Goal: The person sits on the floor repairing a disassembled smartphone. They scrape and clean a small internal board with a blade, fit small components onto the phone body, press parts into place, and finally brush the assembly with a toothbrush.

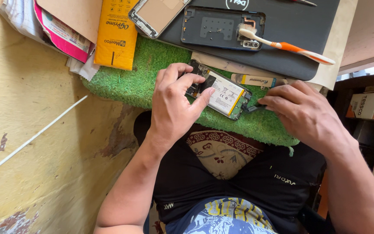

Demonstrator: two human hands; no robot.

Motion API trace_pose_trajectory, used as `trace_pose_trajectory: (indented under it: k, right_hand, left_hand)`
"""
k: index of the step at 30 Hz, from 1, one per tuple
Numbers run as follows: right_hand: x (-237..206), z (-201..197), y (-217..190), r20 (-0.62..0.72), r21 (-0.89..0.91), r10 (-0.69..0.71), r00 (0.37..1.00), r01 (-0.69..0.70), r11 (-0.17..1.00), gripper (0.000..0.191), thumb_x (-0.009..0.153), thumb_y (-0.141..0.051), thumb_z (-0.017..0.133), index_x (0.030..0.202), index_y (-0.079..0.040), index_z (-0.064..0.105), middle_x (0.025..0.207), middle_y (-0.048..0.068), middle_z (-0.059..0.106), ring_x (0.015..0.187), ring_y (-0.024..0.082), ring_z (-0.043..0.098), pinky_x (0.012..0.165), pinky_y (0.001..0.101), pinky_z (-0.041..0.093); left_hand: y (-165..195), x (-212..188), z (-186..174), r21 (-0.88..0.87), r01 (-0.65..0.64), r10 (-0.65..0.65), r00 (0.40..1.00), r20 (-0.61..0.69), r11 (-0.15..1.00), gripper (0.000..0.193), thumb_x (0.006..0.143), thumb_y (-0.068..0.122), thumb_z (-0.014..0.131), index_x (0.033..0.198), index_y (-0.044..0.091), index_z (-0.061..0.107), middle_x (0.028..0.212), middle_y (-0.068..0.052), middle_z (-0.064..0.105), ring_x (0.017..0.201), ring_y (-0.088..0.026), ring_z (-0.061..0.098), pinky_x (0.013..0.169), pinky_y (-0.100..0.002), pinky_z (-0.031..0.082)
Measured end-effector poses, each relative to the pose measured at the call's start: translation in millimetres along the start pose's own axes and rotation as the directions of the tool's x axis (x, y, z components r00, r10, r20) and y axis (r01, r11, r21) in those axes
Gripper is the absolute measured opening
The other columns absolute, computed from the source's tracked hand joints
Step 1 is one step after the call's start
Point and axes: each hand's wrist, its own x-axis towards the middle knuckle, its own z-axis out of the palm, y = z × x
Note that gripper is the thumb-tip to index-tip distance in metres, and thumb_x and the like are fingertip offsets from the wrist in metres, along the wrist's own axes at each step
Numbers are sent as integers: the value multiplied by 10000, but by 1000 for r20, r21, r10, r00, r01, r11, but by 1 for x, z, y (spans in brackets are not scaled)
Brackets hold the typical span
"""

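**Both hands on the opened phone**

My left hand (174,108) is closed on the opened phone (219,93), thumb pressing its near long edge and fingers curled over the far edge at its top end. The phone lies on the green mat (126,82) across my lap, its long axis running from ten o'clock to four o'clock, white battery (225,96) facing up. My right hand (301,112) comes in from three o'clock, fingers narrowed together, their tips at the phone's lower end. Whether they pinch a small tool or cable there I cannot tell; the spot is too small and shadowed. So the left hand sits over the phone, the right only at its end.

Farther out, at twelve o'clock, a dark phone back cover (221,28) rests on a black laptop lid (291,47), with a white-and-orange toothbrush (284,44) lying across both. At eleven o'clock is a yellow packet (115,37).
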Motion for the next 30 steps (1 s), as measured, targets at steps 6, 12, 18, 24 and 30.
trace_pose_trajectory:
  k: [6,12,18,24,30]
  right_hand:
    - [0,1,5,-88,156,15,996,-1,988,206,894,-3,678,1081,-73,728,1100,89,704,1038,271,679,922,415,571]
    - [-4,-8,-5,-17,393,270,963,-242,887,132,946,-68,667,1059,-47,733,933,92,697,834,250,705,695,374,556]
    - [0,-9,-17,75,483,384,920,-370,794,121,936,-75,680,1039,-51,739,834,78,684,718,204,678,623,338,522]
    - [-1,-10,-25,-10,564,282,959,-228,794,123,936,-51,676,1049,-42,721,886,75,681,770,183,694,672,315,537]
    - [-3,-10,-32,-138,507,222,965,-124,853,161,923,-25,697,1079,-55,716,974,91,695,854,213,721,710,319,563]
  left_hand:
    - [1,0,1,-7,-17,16,1000,-11,1000,285,844,242,859,1028,42,772,1210,-153,634,1162,-328,573,999,-439,486]
    - [8,-3,6,-24,-118,117,992,-46,993,255,856,223,853,1038,62,774,1246,-145,639,1222,-312,557,1058,-448,401]
    - [25,-9,9,-131,-204,206,978,7,970,225,895,215,820,1061,72,769,1222,-102,666,1200,-258,567,1044,-427,367]
    - [45,-16,11,-433,-82,153,979,133,898,289,966,117,737,1242,42,702,1164,-79,729,958,-180,685,877,-320,469]
    - [50,-21,16,-585,-77,177,977,116,807,332,938,2,762,1255,52,677,1142,-99,732,990,-188,753,863,-305,623]
